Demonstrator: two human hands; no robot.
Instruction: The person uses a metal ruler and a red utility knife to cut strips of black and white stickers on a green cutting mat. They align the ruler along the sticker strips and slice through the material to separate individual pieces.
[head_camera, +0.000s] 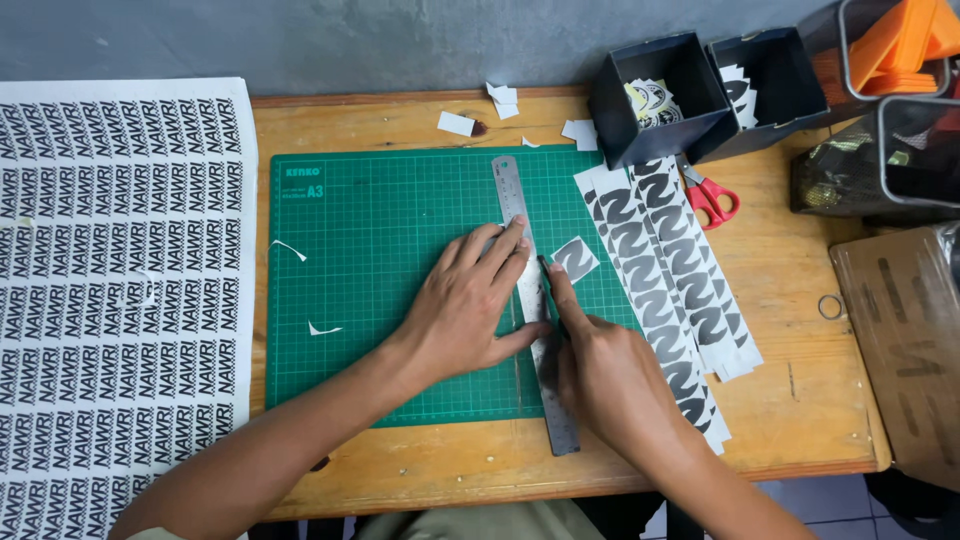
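The left hand (470, 305) lies flat on the green cutting mat (380, 290), fingers slightly spread and pressed down, fingertips holding a steel ruler (512, 195) that runs slantwise down the mat and past its lower edge. The right hand (600, 365) sits just beside the ruler's right edge, forefinger stretched along it and the other fingers curled in as if pinching a small tool, though whether it holds a blade cannot be told. Just right of that forefinger lies a small cut sticker (576, 258) with a dark wave mark. Further right, strips of the same stickers (680, 270) overlap across the mat's edge and wooden table (800, 400), near red-handled scissors (712, 198). A large printed sheet (120, 290) lies at the left
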